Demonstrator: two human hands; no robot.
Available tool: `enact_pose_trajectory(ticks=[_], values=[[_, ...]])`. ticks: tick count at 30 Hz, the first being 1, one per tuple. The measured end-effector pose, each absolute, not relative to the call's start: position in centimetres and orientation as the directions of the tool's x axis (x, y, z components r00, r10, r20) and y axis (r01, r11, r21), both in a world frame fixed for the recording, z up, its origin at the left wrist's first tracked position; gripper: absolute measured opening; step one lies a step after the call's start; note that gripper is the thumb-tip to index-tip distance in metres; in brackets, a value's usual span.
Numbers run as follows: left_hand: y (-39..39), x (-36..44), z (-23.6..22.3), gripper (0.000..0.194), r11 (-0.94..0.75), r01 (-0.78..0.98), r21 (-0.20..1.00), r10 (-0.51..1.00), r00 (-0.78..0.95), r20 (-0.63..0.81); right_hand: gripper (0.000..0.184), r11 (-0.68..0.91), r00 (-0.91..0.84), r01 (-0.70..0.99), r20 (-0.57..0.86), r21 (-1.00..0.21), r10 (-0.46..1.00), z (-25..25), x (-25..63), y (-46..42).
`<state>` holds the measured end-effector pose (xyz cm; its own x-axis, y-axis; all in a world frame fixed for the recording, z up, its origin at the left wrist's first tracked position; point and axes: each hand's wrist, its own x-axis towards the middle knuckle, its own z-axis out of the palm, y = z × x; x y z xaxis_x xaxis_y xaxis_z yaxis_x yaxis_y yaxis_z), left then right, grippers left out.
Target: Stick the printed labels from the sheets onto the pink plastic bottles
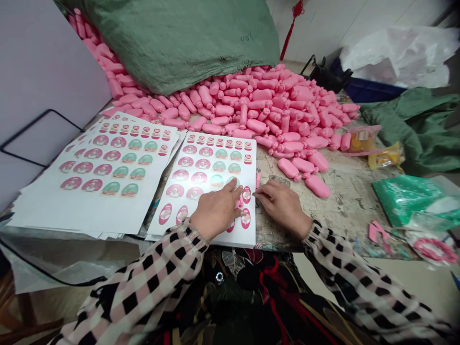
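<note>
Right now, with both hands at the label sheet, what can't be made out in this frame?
All in the head view:
- Dark sliver at the right hand's fingertips: too small to identify.
- Pink item by the left hand: mostly hidden by its fingers.
- Some labels on the sheet: covered by the left hand.
- Fine label print: too small.
- Green sack's top: cut off by the upper edge.

Large green woven sack [187, 43]: top out of view, hiding some small pink plastic bottles [247, 105].
Left hand [218, 208]: covers part of the white sticker sheet [247, 237], mostly hiding a pink piece [239, 203].
Right hand [282, 203]: thin dark sliver [254, 194], too small to name from here.
Pink oval stickers [165, 214]: print unreadable.
</note>
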<state>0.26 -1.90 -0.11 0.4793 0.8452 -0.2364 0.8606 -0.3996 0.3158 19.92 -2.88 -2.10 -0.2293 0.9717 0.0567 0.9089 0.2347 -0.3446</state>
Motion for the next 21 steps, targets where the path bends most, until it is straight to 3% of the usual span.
enact_pose_trajectory(ticks=[4, 7, 14, 19, 21], values=[[-1.7, 0.3, -0.1, 0.057, -0.417, 0.857, 0.302, 0.839, 0.491, -0.236, 0.016, 0.087, -0.073, 0.829, 0.046, -0.553, 0.996, -3.4, 19.2, -3.5], [-1.8, 0.3, 0.0, 0.057, -0.424, 0.855, 0.298, 0.836, 0.496, -0.236, 0.017, -0.006, 0.062, 0.789, 0.069, -0.615, 0.996, -4.1, 18.3, -4.0], [-1.4, 0.3, 0.0, 0.065, -0.428, 0.85, 0.307, 0.831, 0.504, -0.237, 0.022, -0.032, 0.083, 0.882, 0.088, -0.471, 0.993, -3.1, 17.4, -3.7], [-0.9, 0.2, -0.2, 0.067, -0.437, 0.838, 0.326, 0.823, 0.519, -0.23, 0.023, 0.041, 0.035, 0.943, 0.221, -0.33, 0.975, -2.7, 16.7, -4.1], [-0.9, 0.2, -0.2, 0.067, -0.433, 0.836, 0.337, 0.826, 0.518, -0.224, 0.025, 0.068, 0.021, 0.942, 0.262, -0.329, 0.965, -2.7, 16.5, -4.4]])
